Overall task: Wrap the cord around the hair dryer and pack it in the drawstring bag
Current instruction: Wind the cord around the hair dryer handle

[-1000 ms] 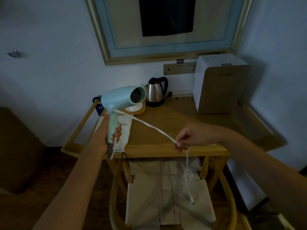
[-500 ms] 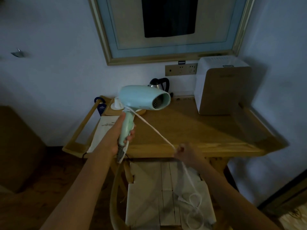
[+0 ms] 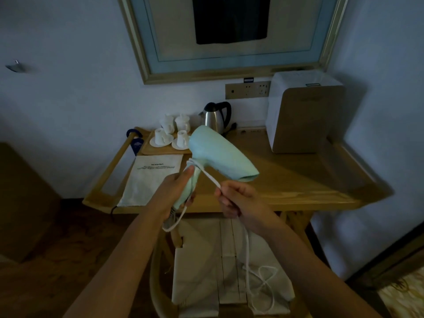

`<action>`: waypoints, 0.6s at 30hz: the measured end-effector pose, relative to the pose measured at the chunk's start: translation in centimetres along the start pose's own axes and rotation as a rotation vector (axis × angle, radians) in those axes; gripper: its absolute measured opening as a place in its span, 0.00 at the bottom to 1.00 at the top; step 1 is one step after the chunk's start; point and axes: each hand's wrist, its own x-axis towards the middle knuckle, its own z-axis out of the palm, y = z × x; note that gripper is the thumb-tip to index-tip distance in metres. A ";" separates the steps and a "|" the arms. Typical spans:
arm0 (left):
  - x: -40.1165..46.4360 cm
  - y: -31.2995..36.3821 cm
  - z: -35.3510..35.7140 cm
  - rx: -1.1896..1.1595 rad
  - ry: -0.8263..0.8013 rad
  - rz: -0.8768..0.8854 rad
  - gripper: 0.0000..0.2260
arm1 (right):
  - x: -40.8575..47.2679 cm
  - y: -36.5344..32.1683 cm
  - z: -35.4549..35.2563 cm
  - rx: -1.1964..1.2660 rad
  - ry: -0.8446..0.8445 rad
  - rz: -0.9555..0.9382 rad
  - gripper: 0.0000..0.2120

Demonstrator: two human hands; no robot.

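I grip the dryer (image 3: pixel 220 157) by its handle in my left hand (image 3: pixel 176 191), fingers curled round it and thumb laid up along the front, so the body stays clear and the neck under it is free to take the cord. The dryer hangs in the air over the front edge of the surface (image 3: pixel 298 180), nozzle tipped down to my right.

My right hand (image 3: pixel 236 198) pinches the cord (image 3: pixel 210 177) just beside the handle, the other fingers folded in. I hold it close and taut so the turn lies snug where I want it. A loop or two already sits round the top of the handle, right at my thumb tip, which seems placed to keep those turns from slipping. A short loop also sags out below the base of the handle. From my right hand the rest of the cord drops straight down and lies in loose coils on the chair seat (image 3: pixel 206 271) beneath, so most of the length is, I judge, not yet wound.

The bag (image 3: pixel 151 180) lies flat on the surface to the left of the dryer, its drawstring trailing off the near edge, within reach for packing.
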 end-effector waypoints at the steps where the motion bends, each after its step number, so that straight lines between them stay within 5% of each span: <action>1: 0.0 -0.1 -0.1 0.039 0.005 0.005 0.23 | -0.1 0.2 -0.1 0.001 -0.015 0.018 0.11; 6: 0.1 -0.6 -0.1 -0.259 -0.184 -0.130 0.21 | -1.2 2.9 -2.3 -0.298 -0.105 0.202 0.14; 10: 0.4 -0.3 -1.7 -0.451 -0.326 -0.071 0.20 | -2.0 4.6 -4.2 -0.150 -0.181 0.372 0.15; 14: -1.0 0.3 -3.0 -0.263 -0.471 -0.013 0.19 | -1.4 2.8 -5.7 -0.242 -0.046 0.398 0.13; 18: -2.1 2.1 -3.0 0.284 -0.657 0.042 0.13 | 0.7 -1.2 -6.8 -0.544 0.102 0.388 0.12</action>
